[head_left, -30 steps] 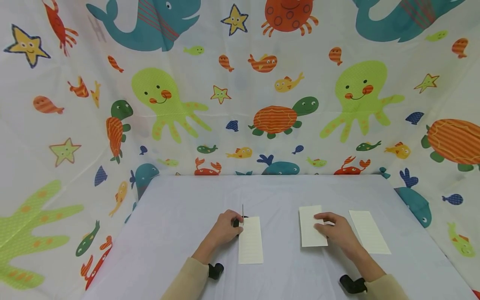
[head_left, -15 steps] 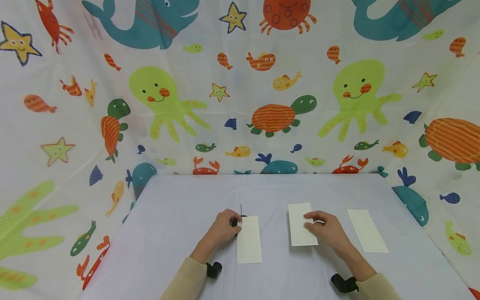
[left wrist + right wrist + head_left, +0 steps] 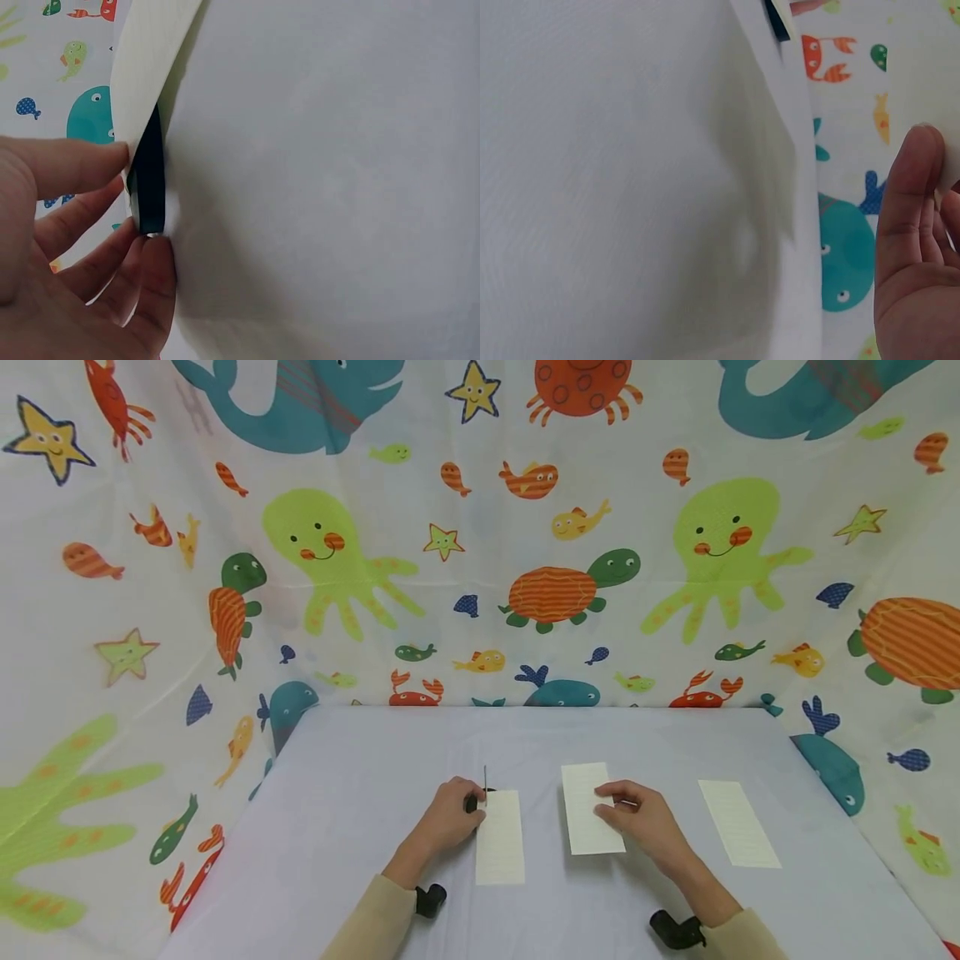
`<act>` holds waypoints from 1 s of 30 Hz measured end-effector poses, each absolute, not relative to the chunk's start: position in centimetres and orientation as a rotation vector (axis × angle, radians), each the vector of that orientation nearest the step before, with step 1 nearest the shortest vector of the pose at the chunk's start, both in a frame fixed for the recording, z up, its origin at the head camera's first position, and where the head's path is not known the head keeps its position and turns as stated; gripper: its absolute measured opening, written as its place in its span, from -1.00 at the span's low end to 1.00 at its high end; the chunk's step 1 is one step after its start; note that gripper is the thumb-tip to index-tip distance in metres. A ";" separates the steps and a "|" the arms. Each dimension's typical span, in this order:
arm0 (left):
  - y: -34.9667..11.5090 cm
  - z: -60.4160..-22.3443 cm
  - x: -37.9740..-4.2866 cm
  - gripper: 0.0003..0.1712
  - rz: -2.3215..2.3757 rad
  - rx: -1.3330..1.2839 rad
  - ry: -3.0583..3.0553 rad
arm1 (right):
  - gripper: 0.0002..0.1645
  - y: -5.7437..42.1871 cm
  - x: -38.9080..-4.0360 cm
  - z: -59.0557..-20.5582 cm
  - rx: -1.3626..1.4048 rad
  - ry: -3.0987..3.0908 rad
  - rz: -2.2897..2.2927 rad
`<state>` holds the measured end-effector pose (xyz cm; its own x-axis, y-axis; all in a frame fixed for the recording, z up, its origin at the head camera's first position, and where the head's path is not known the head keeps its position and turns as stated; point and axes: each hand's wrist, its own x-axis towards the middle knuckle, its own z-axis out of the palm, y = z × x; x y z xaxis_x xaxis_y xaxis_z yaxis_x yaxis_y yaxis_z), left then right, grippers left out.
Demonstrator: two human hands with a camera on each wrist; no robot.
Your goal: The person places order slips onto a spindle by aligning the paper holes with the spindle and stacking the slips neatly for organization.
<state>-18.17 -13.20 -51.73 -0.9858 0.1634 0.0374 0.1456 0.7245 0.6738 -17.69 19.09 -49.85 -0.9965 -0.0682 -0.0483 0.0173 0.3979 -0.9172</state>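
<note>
My left hand [image 3: 447, 814] pinches the left edge of a narrow cream lined paper slip [image 3: 501, 852] along with a dark, flat-sided object [image 3: 150, 176] partly hidden beneath it. A thin dark upright piece [image 3: 485, 778] shows at the slip's upper left corner; its kind cannot be told. To the right, my right hand [image 3: 648, 822] holds a wider cream lined sheet [image 3: 588, 814] by its right edge, between thumb and fingers. The sheet is slightly tilted and casts a shadow on the table. In the right wrist view, fingertips [image 3: 919, 142] press against this sheet.
Another cream lined slip [image 3: 738, 822] lies on the white tabletop [image 3: 360, 752], right of my right hand. A curtain [image 3: 465, 568] printed with sea animals hangs behind and beside the table. Black wrist-worn devices [image 3: 677, 931] sit on both forearms.
My right hand has moved left with the sheet, bringing it nearer to the slip at my left hand. The left hand stays in place.
</note>
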 end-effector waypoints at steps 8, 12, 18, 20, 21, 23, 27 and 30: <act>-13.0 -51.7 -18.4 -0.86 1.101 0.259 2.921 | -0.61 18.0 -17.9 -49.2 -0.094 2.521 -1.775; -12.9 -51.6 -18.4 -0.84 1.081 0.250 2.949 | -0.63 17.3 -18.0 -49.0 -0.116 2.489 -1.826; -12.6 -51.2 -18.2 -0.80 1.063 0.156 3.012 | -0.65 15.9 -17.8 -48.5 -0.132 2.490 -1.843; -12.4 -51.0 -18.2 -0.81 1.087 0.120 3.014 | -0.66 15.5 -17.7 -48.4 -0.147 2.495 -1.856; -12.4 -50.9 -18.2 -0.81 1.104 0.105 3.011 | -0.66 15.3 -17.7 -48.4 -0.163 2.494 -1.867; -12.3 -50.6 -18.3 -0.82 1.140 0.074 3.000 | -0.66 15.0 -17.7 -48.3 -0.192 2.495 -1.891; -12.2 -50.0 -18.5 -0.84 1.254 0.048 2.968 | -0.66 14.5 -17.7 -48.0 -0.236 2.466 -1.947; -12.1 -49.6 -18.7 -0.85 1.326 0.050 2.952 | -0.66 14.1 -17.7 -47.7 -0.246 2.436 -1.991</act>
